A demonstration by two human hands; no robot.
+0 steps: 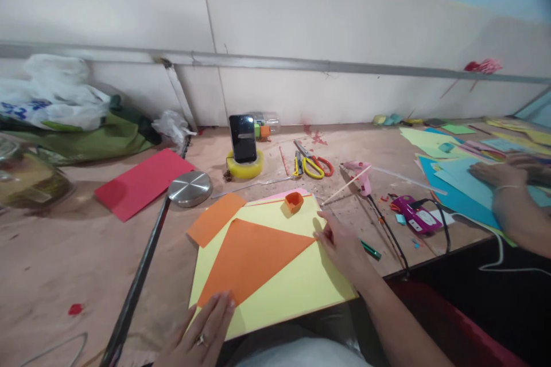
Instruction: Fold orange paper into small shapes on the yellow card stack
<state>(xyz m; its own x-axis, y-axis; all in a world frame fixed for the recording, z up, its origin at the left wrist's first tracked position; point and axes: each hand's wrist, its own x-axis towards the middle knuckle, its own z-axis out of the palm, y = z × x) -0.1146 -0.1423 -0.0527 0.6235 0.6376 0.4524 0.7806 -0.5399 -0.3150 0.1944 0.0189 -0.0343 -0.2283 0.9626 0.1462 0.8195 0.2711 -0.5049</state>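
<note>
A sheet of orange paper [253,255], shaped roughly like a triangle, lies on a stack of pale yellow paper [297,292] at the table's near edge. Flat on its lower left corner rests my left hand [206,327], fingers stretched out, a ring on one finger. At the paper's right corner, my right hand [340,241] has that corner between thumb and fingertips. Beyond the triangle, a small open orange paper box [294,202] sits on the yellow sheets. Another orange piece [217,219] overlaps the stack's upper left corner.
Behind are a phone [243,137] in a yellow tape roll [245,167], scissors [313,166] and a pink glue gun [360,175]. Left lie red paper [144,183] and a round metal disc [190,188]. Right are a purple power strip [415,215] and another person's hands [501,175].
</note>
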